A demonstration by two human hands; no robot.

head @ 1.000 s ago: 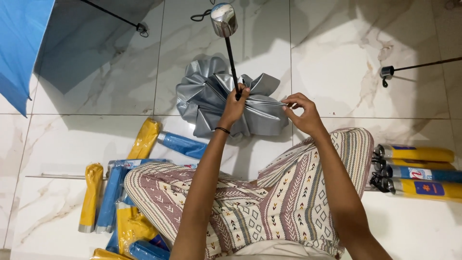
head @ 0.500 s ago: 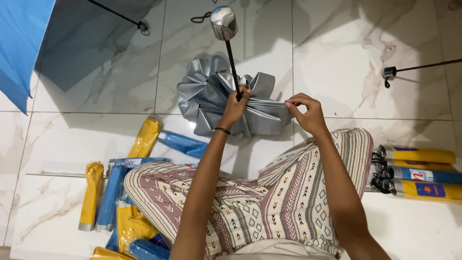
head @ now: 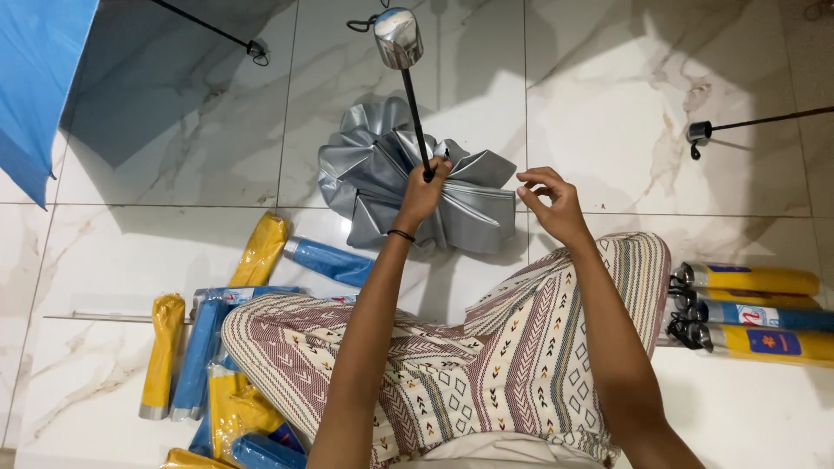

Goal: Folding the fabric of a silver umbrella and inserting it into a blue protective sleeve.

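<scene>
Low in the frame, patterned trousers (head: 486, 365) over crossed legs. At lower left, yellow and blue umbrella sleeves (head: 208, 365) scattered on the marble floor (head: 660, 104); at right edge, folded umbrellas (head: 751, 313) stacked. Mid-frame, left hand (head: 423, 195) clenched around the black shaft (head: 417, 122) of a silver folded umbrella (head: 391, 174), canopy bunched just beyond the knuckles. Right hand (head: 552, 204) released, fingers curled, just right of the canopy, grasping nothing. Farther up, chrome handle (head: 397, 37); upper left, blue open canopy (head: 39, 78).

Bright, even light fills the sharp picture. The glossy marble floor (head: 660, 104) shows soft glare, and a broad grey shadow falls beside the blue umbrella (head: 39, 78).
</scene>
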